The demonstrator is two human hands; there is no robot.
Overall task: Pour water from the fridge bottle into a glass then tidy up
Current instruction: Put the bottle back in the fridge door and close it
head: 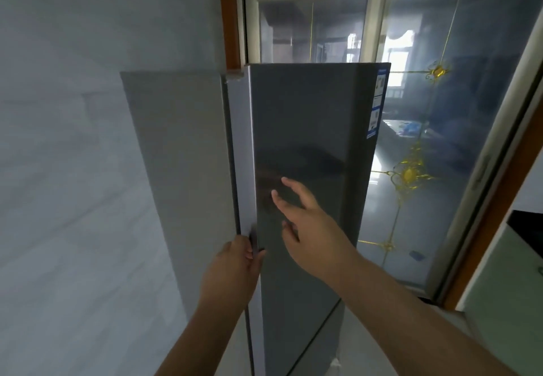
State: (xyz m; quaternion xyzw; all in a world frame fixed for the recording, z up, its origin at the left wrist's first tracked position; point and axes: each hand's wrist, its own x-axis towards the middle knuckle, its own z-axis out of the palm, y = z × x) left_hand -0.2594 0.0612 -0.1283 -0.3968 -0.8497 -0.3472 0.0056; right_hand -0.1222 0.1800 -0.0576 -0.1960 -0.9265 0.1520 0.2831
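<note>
A tall grey fridge (182,170) stands against the left wall. Its upper door (305,128) stands slightly ajar at its left edge. My left hand (235,270) grips the lower left edge of that door, fingers curled round it. My right hand (305,222) is held in front of the door's face with fingers spread and straight; whether it touches the door I cannot tell. A seam marks a lower door (296,343) beneath. No bottle or glass is in view; the fridge's inside is hidden.
A sliding glass door (440,140) with gold ornaments in a wooden frame stands right behind the fridge. A pale counter (505,287) with a dark object on it sits at the right edge. A bare wall (73,140) fills the left.
</note>
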